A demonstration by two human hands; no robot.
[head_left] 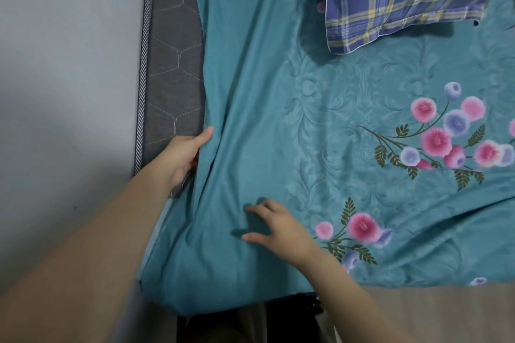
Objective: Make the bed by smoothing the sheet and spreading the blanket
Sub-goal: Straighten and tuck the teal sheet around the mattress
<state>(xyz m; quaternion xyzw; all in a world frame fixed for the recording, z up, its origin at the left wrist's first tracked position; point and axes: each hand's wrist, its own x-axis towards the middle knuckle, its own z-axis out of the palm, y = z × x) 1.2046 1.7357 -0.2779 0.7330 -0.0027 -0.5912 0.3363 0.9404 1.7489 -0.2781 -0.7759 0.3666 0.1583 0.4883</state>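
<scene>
Here, the sheet [250,92] covers the bed; its left edge is clasped by the left hand [186,153], thumb on top and fingers curled beneath, just beside the exposed mattress [172,64]; the right hand [278,227] rests flat on the sheet nearer the body, fingers spread apart, holding nothing; long creases run up the cloth from between the 2 hands; the sheet is smooth teal fabric, plain along its left band, with a tonal scroll pattern and pink and lilac flowers to the right; the mattress is grey, quilted in hexagons, with striped piping; 1 plaid pillow [404,0] lies at the top.
</scene>
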